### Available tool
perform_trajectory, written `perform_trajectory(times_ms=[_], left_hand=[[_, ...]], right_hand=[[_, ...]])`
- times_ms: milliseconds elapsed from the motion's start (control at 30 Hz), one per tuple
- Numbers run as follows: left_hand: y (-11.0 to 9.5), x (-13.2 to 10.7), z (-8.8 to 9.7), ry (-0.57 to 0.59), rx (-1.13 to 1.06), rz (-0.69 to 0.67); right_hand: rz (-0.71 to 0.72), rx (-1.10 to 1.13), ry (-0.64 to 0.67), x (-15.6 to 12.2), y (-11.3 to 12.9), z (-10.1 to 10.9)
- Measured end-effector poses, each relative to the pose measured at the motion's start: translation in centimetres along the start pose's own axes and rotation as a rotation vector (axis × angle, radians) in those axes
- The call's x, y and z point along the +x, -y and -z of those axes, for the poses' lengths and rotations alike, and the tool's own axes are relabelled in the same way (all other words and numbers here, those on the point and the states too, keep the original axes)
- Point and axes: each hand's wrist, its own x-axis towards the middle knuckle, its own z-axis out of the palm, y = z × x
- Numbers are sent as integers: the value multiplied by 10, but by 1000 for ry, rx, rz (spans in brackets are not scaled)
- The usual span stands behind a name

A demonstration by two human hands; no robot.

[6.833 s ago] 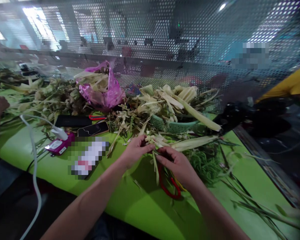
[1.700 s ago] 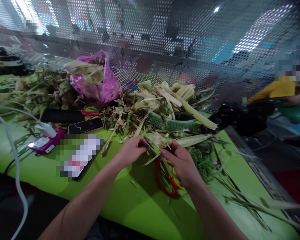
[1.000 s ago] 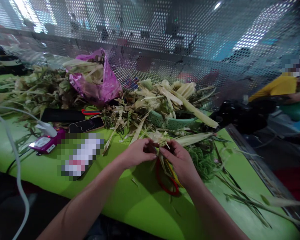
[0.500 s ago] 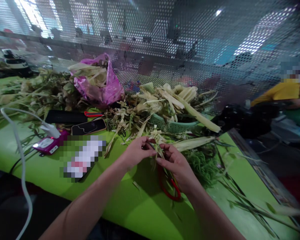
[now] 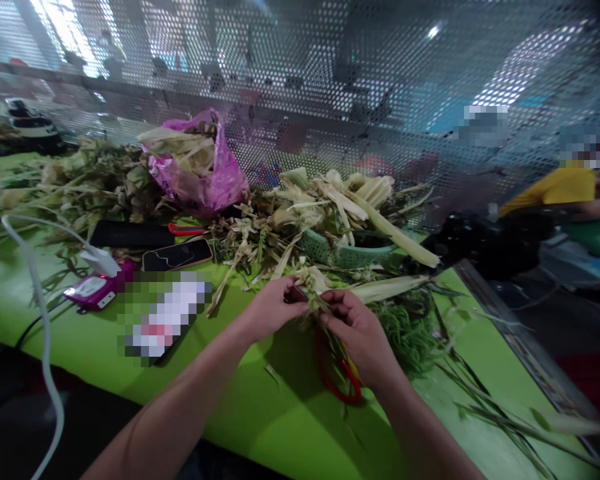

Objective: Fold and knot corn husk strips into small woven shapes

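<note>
My left hand [image 5: 273, 309] and my right hand [image 5: 357, 331] meet over the green table [image 5: 275, 407], both pinched on a small bundle of pale leaf strips [image 5: 314, 285]. The fingers of both hands are closed round the strips. Red-handled scissors [image 5: 337, 377] lie on the table just under my right hand. A long pale husk [image 5: 387, 287] lies right of the bundle. A teal basket [image 5: 350, 253] heaped with husks stands just behind my hands.
A pink plastic bag [image 5: 203, 173] of husks sits at the back left among dry leaves. Phones [image 5: 177, 255], a pink device [image 5: 99, 288] with a white cable [image 5: 35, 293] lie at left. A perforated metal screen [image 5: 330, 80] closes the back. A person in yellow [image 5: 560, 187] is at right.
My hands have stayed together on the leaf bundle, shifting their pinch slightly; the camera view has drifted a little. The scissors have not moved.
</note>
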Motion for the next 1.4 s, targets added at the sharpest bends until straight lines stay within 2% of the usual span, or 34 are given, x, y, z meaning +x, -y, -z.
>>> perform_trajectory(times_ms=[200,267,400,500,600,800,900,967,1067,1133,1300,1400], left_hand=[[-7,-2,-1,32,-132,64],[-6,-1,-2,40,-197,47],[0,1,-3,-26,-197,-16],[0,0,-2,-95,-149,59],[-3,-3,-2,-140,-238,142],[-2,-5,-6,-59,-588,256],[-1,-5,-9,-22,-659,281],[-1,-5,-11,-21,-638,277],[-1,-5,-13,-50,-533,188],[-1,-5,-14,-53,-458,127],[-2,-3,-12,20,-353,144],[-3,-3,-8,-61,-289,109]], right_hand=[[27,-46,18,-1,0,1],[28,-58,31,-1,0,0],[41,-81,39,-1,0,-1],[52,-100,48,0,-1,1],[76,-144,53,0,-2,2],[129,-217,104,2,-5,3],[121,-186,100,1,-3,3],[86,-123,130,0,-1,2],[-12,45,194,-2,0,0],[-40,72,163,-1,-2,-1],[78,-149,35,3,-8,1],[125,-264,11,3,-6,3]])
